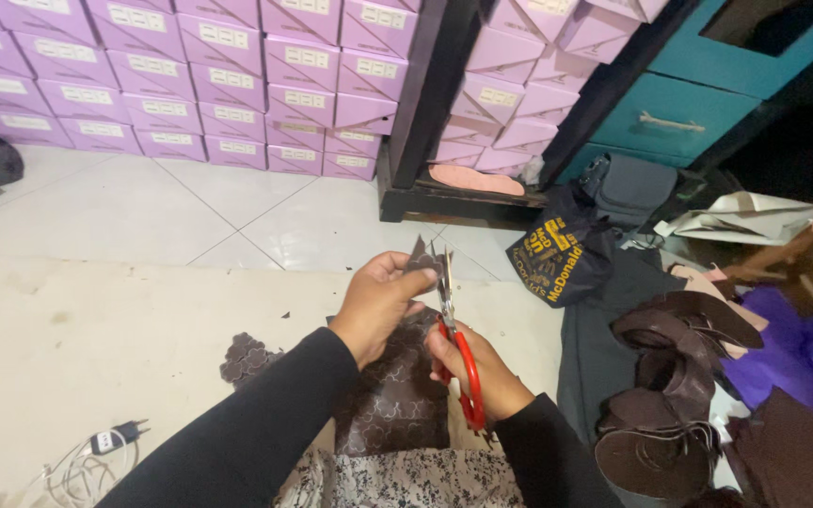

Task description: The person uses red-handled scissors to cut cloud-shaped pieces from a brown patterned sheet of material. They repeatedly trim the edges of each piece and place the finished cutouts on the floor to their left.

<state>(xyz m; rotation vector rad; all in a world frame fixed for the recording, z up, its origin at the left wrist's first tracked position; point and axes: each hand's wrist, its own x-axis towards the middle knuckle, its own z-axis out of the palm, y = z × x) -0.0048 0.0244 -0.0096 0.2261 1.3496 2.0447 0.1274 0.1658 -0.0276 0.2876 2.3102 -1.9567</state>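
Scissors (454, 334), red-handled, sit gripped in my right hand (472, 362), blades at 12 o'clock; left hand (378, 301) fingers pinch the brown patterned piece (421, 256) taut for cutting.

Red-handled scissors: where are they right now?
In the head view, centre frame: the red-handled scissors are in the right hand, blades up against the brown patterned piece pinched by the left hand.

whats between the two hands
The scissors' blades and the brown patterned piece that the left hand pinches; the right hand works the red handles. Head view.
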